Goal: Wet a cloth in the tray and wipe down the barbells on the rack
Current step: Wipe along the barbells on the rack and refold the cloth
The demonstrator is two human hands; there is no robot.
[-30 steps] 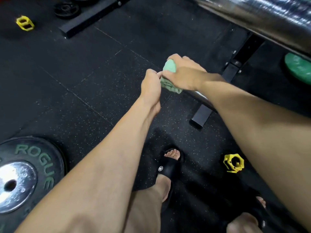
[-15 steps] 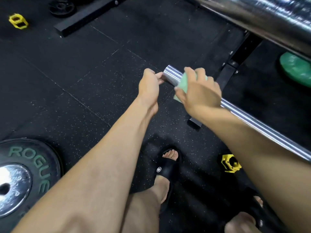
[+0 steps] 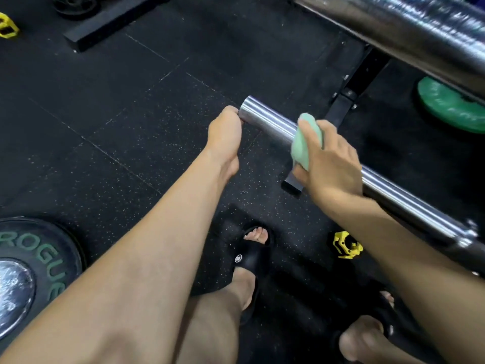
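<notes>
Black speckled rubber gym flooring (image 3: 131, 127) is filling the scene beneath a person who is looking down at both bare arms. At the centre, the right hand (image 3: 333, 164) is curling its fingers and thumb around a folded mint-green cloth (image 3: 305, 143) and clamping it onto the polished chrome sleeve of a barbell (image 3: 270, 120), the cloth wrapping over the top and near side of the tube. Just left of that, the left hand (image 3: 225, 135) is touching the open end of the same sleeve with its fingertips, the fingers bending against the rim; whether they are actually gripping it cannot be told from this angle. The sleeve is running from that end down and to the right, passing under the right hand and reaching a collar near the right edge.

Moving outward, a black steel rack foot (image 3: 341, 111) is sitting behind and below the sleeve. A second, thicker shiny bar (image 3: 409, 30) is crossing the upper right corner, blurred. A green bumper plate (image 3: 451, 106) is lying on the floor at the right. A yellow barbell clamp (image 3: 346, 245) is lying near the right forearm, and another yellow clamp (image 3: 8, 27) is showing at the upper left edge. A black plate with green lettering (image 3: 36, 258) is lying at the lower left. Black slide sandals (image 3: 249, 258) are covering the person's feet.
</notes>
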